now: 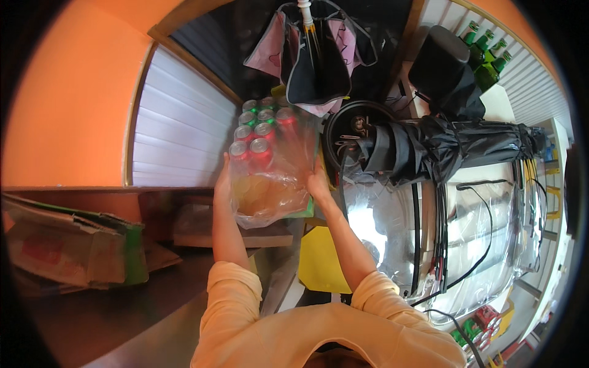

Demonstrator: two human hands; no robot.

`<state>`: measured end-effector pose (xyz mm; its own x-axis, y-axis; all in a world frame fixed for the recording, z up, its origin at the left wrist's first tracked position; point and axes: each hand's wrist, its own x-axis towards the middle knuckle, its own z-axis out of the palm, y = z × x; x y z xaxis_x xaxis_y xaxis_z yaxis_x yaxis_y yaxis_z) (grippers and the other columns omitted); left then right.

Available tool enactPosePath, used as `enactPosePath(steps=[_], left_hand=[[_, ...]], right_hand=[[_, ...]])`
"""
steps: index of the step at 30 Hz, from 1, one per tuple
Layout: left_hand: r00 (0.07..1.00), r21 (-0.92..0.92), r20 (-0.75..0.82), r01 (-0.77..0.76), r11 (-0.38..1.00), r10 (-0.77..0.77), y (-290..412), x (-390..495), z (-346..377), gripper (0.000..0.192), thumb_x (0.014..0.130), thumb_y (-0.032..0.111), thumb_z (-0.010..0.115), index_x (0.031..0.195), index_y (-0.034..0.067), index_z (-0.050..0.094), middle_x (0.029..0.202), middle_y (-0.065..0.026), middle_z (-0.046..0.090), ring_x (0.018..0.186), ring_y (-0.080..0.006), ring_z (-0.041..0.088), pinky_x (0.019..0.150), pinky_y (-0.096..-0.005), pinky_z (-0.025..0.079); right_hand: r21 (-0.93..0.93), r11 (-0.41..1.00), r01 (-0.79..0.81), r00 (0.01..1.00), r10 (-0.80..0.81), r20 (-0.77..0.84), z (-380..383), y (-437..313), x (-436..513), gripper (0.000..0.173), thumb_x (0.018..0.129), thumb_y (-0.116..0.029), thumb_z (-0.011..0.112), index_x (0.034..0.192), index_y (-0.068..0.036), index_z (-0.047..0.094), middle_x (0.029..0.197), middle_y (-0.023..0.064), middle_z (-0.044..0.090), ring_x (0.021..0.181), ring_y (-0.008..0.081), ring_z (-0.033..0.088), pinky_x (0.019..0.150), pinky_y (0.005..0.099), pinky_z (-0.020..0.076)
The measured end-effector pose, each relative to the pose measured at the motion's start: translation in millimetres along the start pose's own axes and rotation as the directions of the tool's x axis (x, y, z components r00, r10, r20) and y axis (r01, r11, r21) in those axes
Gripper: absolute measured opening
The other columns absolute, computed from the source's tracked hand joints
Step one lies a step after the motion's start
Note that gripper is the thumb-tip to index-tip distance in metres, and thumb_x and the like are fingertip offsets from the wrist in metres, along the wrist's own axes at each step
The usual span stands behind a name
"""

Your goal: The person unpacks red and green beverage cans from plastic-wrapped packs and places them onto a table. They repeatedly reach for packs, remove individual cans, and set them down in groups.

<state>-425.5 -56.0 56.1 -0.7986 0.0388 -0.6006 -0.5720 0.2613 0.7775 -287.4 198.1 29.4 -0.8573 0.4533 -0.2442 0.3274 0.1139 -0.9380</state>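
A case of drink cans (264,156) in clear plastic wrap lies before me, red and green cans at its far end. The near part shows bare cardboard under loose wrap. My left hand (222,177) presses against the left side of the case. On the opposite side, my right hand (317,181) grips the edge of the case and its wrap. Most fingers of both hands are hidden.
Flattened cardboard boxes (69,253) lie at left. A folded black umbrella (414,147) rests beside a dark round bin (359,119) and plastic-covered items (474,230). An open pink-lined umbrella (317,60) hangs ahead. Green glass bottles (492,64) stand at upper right.
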Motion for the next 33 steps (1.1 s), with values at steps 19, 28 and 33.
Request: enactPosePath(steps=[19,28,33], left_hand=[[0.997,0.719,-0.073,0.071,0.691,-0.027,-48.5,-295.7,121.3,0.066,0.089,0.061,0.046,0.127,0.008,0.058,0.12,-0.0204,0.062,0.112,-0.0385,0.059,0.094,-0.0438,0.045],[0.979,0.703,-0.195,0.097,0.704,0.06,-133.9,-338.9,142.7,0.064,0.085,0.06,0.055,0.119,0.007,0.064,0.105,-0.0216,0.068,0.102,-0.0383,0.063,0.087,-0.0441,0.05],[0.943,0.641,-0.289,0.061,0.765,0.166,-195.0,-338.1,127.8,0.059,0.083,0.055,0.062,0.115,0.006,0.066,0.098,-0.0225,0.069,0.096,-0.04,0.065,0.082,-0.045,0.051]], right_hand=[[-0.041,0.997,-0.067,0.998,0.067,0.012,-157.7,-22.9,-302.2,0.072,0.078,0.007,0.044,0.143,0.015,0.013,0.091,0.0273,0.061,0.086,0.0395,0.061,0.078,0.0424,0.0477],[-0.237,0.971,-0.002,1.0,0.007,0.018,-171.8,25.1,-359.8,0.059,0.082,0.007,0.043,0.139,0.011,0.025,0.102,0.0274,0.061,0.097,0.0416,0.061,0.082,0.0425,0.0478],[-0.068,0.98,-0.189,0.981,0.192,0.041,-152.5,87.7,-411.3,0.067,0.084,0.008,0.04,0.145,0.007,0.013,0.125,0.0287,0.055,0.112,0.0419,0.057,0.095,0.0412,0.044]])
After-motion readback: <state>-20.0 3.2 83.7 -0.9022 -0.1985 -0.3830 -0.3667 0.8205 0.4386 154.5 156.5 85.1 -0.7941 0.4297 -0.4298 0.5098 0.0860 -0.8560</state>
